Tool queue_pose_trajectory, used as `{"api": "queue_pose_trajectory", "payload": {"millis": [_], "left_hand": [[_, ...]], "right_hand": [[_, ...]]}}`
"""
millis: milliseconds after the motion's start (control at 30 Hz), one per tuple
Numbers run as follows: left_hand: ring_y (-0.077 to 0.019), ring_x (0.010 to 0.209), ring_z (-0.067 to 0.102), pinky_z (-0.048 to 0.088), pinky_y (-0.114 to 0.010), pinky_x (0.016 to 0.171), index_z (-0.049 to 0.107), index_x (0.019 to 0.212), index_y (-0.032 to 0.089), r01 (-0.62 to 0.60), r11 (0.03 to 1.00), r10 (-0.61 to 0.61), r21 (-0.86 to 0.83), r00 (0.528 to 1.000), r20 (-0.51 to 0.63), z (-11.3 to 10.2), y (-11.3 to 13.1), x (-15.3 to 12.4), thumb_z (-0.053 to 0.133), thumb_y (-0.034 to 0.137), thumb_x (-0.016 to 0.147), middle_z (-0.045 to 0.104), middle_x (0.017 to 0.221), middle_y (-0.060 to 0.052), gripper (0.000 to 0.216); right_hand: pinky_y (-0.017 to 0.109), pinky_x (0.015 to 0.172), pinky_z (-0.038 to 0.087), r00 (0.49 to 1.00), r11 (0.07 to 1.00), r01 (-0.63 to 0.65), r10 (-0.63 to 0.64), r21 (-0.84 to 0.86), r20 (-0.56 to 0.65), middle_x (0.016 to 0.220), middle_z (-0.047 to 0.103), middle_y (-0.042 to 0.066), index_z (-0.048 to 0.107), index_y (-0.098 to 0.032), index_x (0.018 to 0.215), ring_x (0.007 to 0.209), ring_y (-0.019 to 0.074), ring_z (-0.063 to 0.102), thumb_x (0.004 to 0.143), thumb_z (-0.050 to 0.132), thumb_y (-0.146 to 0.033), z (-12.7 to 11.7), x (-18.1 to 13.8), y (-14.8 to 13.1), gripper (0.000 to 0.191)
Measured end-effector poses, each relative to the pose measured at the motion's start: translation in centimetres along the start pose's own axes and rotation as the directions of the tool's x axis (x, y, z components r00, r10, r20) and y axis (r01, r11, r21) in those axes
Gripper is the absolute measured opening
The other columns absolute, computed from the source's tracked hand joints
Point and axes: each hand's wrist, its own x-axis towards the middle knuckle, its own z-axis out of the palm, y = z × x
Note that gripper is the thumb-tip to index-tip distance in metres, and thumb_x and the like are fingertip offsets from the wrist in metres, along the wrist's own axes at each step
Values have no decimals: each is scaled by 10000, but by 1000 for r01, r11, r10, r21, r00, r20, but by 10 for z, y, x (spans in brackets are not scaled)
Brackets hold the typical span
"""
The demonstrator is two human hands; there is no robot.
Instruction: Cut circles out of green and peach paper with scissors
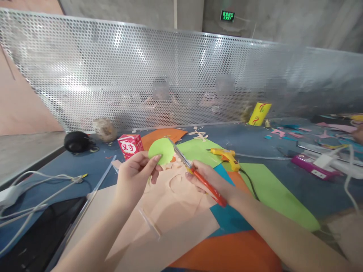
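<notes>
My left hand [141, 166] pinches a round piece of lime-green paper [162, 150] between thumb and fingers, held up over the table. In my right hand [208, 177] is a pair of scissors [207, 185] with red handles. Their blades point up and left and lie at the right edge of the green disc; whether they touch it I cannot tell. Beneath both hands spreads a large peach paper sheet [181, 223] with curled offcuts on it. A thin clear stick [149, 223] rests on that sheet.
A yellow glue gun [225, 156] lies right of the scissors, its cord trailing over green paper [278, 192]. Behind my left hand stands a red box [130, 145]. A purple power strip [314, 167], a yellow roll [259, 114], a black tablet-like slab [39, 234] and white cables [42, 200] lie around.
</notes>
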Motion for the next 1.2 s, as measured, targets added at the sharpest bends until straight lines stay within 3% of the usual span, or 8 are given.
{"api": "queue_pose_trajectory", "payload": {"millis": [300,500,733,1000,1200], "left_hand": [[-29,298,437,317,-156,351,591,612,156,12,1000,-13,2,1000,8,-2,-2,3,667,206,766,619,488,40,178],[-42,357,447,338,-154,377,551,608,170,30,998,-31,-62,999,-18,-4,-3,2,657,424,777,556,454,53,323],[-77,402,479,348,-185,387,605,676,140,154,982,-137,-113,979,151,2,-11,0,762,441,667,567,479,17,339],[-22,393,371,263,-144,389,517,690,166,87,978,-88,-190,996,5,1,-7,3,688,403,734,387,467,108,295],[-91,423,573,334,-179,369,527,809,180,35,990,-41,-139,998,-45,3,-3,2,653,370,770,562,580,63,231]], "right_hand": [[193,366,252,999,999,-42,42,8,-7,550,411,-102,395,-221,693,385,37,270,741,725,-485,-1,-1,-3,426],[182,316,262,996,996,-84,84,42,10,538,400,-108,375,-227,692,340,40,310,778,686,-437,1,-1,-3,385],[165,308,270,997,996,-74,73,46,16,506,387,-116,400,-221,696,324,33,312,768,706,-403,2,-2,-1,363],[163,303,274,996,995,-81,79,60,33,527,407,-113,366,-231,703,323,33,311,801,667,-402,2,-2,0,359],[159,307,265,995,995,-89,87,46,45,508,391,-123,352,-231,695,313,30,309,762,708,-418,3,-3,0,408]]}}
